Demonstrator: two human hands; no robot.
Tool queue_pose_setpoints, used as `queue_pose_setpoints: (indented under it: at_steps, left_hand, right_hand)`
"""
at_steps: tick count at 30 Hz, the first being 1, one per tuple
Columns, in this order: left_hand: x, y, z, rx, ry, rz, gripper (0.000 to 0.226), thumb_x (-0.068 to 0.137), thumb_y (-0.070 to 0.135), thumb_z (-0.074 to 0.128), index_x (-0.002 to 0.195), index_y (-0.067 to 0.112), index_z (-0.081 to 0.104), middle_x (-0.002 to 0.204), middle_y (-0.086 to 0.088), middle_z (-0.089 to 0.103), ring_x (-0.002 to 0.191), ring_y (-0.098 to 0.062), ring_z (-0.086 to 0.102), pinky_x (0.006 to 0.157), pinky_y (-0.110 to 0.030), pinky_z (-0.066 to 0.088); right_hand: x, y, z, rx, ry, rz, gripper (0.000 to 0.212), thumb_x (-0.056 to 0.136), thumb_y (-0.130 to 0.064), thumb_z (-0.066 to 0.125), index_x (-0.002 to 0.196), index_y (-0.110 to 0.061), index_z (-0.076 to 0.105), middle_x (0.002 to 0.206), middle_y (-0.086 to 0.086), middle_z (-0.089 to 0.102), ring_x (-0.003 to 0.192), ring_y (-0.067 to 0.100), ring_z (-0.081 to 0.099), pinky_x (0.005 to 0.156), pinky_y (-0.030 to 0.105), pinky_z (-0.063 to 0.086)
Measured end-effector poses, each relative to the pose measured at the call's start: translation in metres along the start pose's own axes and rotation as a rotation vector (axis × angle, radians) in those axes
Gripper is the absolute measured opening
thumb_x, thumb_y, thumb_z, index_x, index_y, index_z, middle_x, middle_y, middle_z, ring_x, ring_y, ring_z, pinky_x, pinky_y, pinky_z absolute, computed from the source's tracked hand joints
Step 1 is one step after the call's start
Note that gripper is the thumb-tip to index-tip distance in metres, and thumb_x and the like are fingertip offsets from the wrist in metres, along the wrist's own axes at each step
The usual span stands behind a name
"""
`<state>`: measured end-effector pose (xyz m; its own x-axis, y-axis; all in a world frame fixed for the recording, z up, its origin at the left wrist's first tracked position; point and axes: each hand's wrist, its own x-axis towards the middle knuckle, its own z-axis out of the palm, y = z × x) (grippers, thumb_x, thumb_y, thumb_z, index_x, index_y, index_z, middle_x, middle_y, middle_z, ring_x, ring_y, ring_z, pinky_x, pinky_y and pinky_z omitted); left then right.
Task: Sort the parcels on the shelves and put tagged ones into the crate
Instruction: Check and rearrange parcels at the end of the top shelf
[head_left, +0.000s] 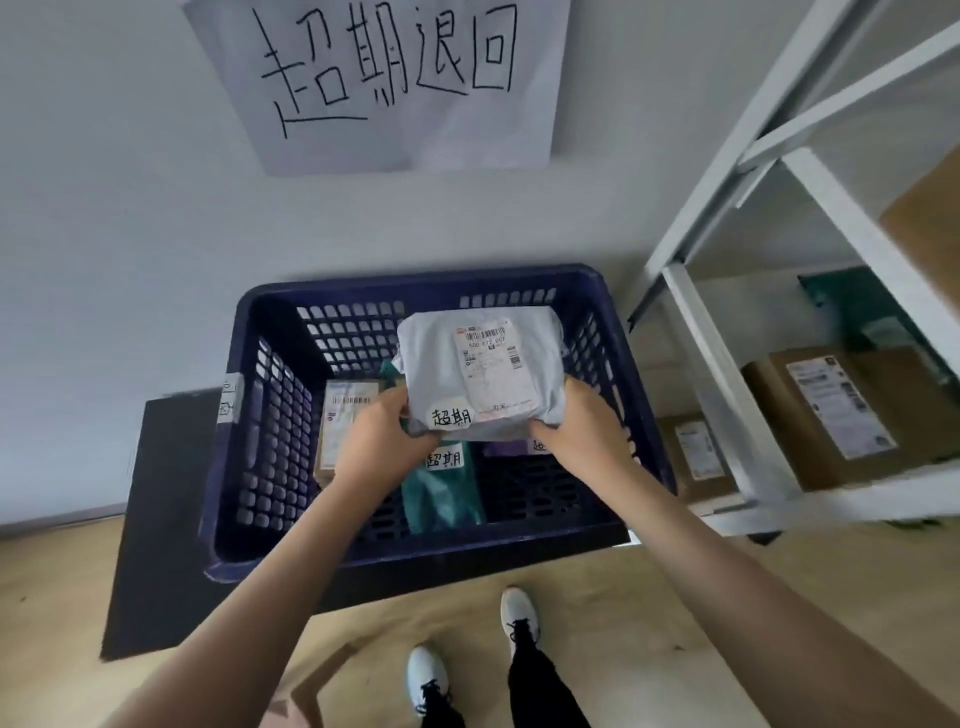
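A grey plastic-wrapped parcel (480, 371) with a shipping label and a white handwritten tag hangs over the dark blue crate (270, 415). My left hand (384, 436) grips its near left corner and my right hand (576, 421) grips its near right corner. Inside the crate lie a brown box (340, 431) on the left, a green tagged pouch (444, 488) in the middle and a purple tagged parcel (511, 447), mostly hidden under the grey one.
The crate stands on the wooden floor against a white wall with a handwritten paper sign (384, 83). A white metal shelf rack (727, 395) on the right holds cardboard boxes (836, 415). A black mat (156, 519) lies left of the crate. My shoes (519, 616) are below.
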<state>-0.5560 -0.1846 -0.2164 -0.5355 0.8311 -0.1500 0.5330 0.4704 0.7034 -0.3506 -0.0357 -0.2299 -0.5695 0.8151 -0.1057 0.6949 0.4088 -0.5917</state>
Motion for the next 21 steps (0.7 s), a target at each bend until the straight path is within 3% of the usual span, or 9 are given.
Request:
queue_pose_setpoints:
  at_steps: [3, 5, 8, 11, 17, 21]
  left_hand:
    - [0.027, -0.024, 0.016, -0.01, -0.084, -0.078, 0.038, 0.074, 0.037, 0.081, 0.104, 0.023, 0.062, 0.088, 0.01, 0.067, 0.079, -0.009, 0.065, 0.06, -0.031, 0.057]
    - [0.043, -0.036, 0.03, -0.013, -0.151, -0.121, 0.044, 0.073, 0.037, 0.082, 0.11, 0.024, 0.06, 0.091, 0.009, 0.068, 0.081, -0.012, 0.067, 0.066, -0.038, 0.061]
    - [0.063, -0.045, 0.048, 0.085, -0.217, -0.152, 0.051, 0.077, 0.034, 0.079, 0.119, 0.019, 0.053, 0.09, 0.006, 0.065, 0.081, -0.013, 0.066, 0.063, -0.032, 0.06]
    - [0.08, -0.051, 0.06, 0.213, -0.224, -0.179, 0.07, 0.074, 0.033, 0.081, 0.129, 0.013, 0.042, 0.096, -0.001, 0.063, 0.084, -0.021, 0.065, 0.067, -0.04, 0.061]
    - [0.085, -0.052, 0.07, 0.348, -0.21, -0.151, 0.06, 0.075, 0.032, 0.081, 0.118, 0.012, 0.044, 0.101, -0.002, 0.059, 0.084, -0.021, 0.06, 0.056, -0.029, 0.047]
    - [0.075, -0.047, 0.054, 0.419, -0.276, -0.136, 0.062, 0.078, 0.045, 0.074, 0.125, 0.018, 0.044, 0.11, -0.001, 0.06, 0.083, -0.017, 0.062, 0.062, -0.033, 0.059]
  right_hand:
    - [0.022, 0.014, 0.02, -0.046, -0.089, 0.034, 0.032, 0.077, -0.033, 0.077, 0.098, -0.014, 0.061, 0.088, -0.001, 0.061, 0.077, 0.017, 0.061, 0.053, 0.028, 0.037]
    - [0.041, 0.023, 0.033, -0.091, -0.134, 0.073, 0.034, 0.073, -0.037, 0.075, 0.093, -0.013, 0.06, 0.084, 0.0, 0.06, 0.074, 0.02, 0.061, 0.051, 0.029, 0.036]
    - [0.064, 0.032, 0.051, -0.148, -0.171, 0.129, 0.036, 0.073, -0.03, 0.077, 0.094, -0.009, 0.059, 0.088, 0.005, 0.06, 0.08, 0.027, 0.063, 0.056, 0.03, 0.041]
    - [0.076, 0.034, 0.064, -0.144, -0.188, 0.185, 0.046, 0.071, -0.022, 0.082, 0.105, -0.003, 0.058, 0.1, 0.013, 0.062, 0.089, 0.031, 0.063, 0.067, 0.039, 0.054]
    - [0.082, 0.046, 0.072, -0.192, -0.217, 0.226, 0.055, 0.068, -0.028, 0.083, 0.109, -0.006, 0.055, 0.103, 0.01, 0.064, 0.091, 0.03, 0.065, 0.073, 0.046, 0.059]
    - [0.073, 0.032, 0.05, -0.297, -0.239, 0.179, 0.057, 0.072, -0.03, 0.081, 0.118, -0.009, 0.053, 0.112, 0.01, 0.057, 0.099, 0.03, 0.06, 0.076, 0.045, 0.056]
